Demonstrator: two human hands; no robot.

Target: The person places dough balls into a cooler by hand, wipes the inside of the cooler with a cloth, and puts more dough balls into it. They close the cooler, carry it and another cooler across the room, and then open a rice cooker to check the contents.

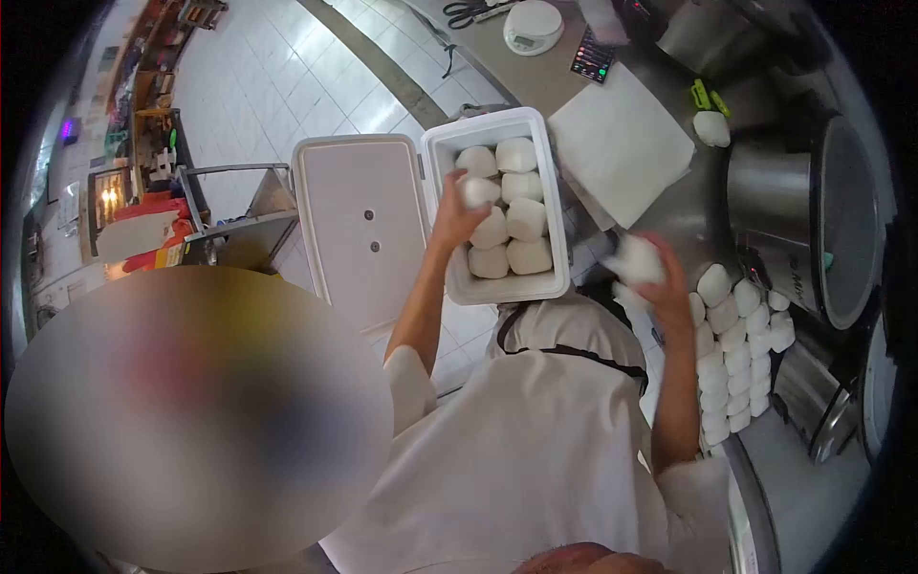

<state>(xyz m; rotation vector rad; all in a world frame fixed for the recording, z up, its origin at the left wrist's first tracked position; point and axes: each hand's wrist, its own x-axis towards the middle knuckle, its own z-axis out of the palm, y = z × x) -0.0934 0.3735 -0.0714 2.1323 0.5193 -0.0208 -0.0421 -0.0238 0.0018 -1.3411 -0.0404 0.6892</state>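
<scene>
A white cooler box (559, 234) stands in front of me with its lid (359, 230) swung open to the left. Several smooth white dough balls (526, 219) sit in it in two columns. My left hand (459, 212) reaches over the box's left wall, its fingers curled round a dough ball (480, 191) in the left column. Between the box and the counter, my right hand (666, 285) grips another white dough ball (639, 260), smeared by motion. To the right of that hand, many more dough balls (736, 359) are set close together in rows on the counter.
On the counter (550, 67) lie white paper sheets (622, 139), a kitchen scale (534, 27), a calculator (593, 55) and scissors (466, 13). A single dough ball (711, 128) lies near a bright green object (708, 98). Large metal vessels (779, 201) line the right side.
</scene>
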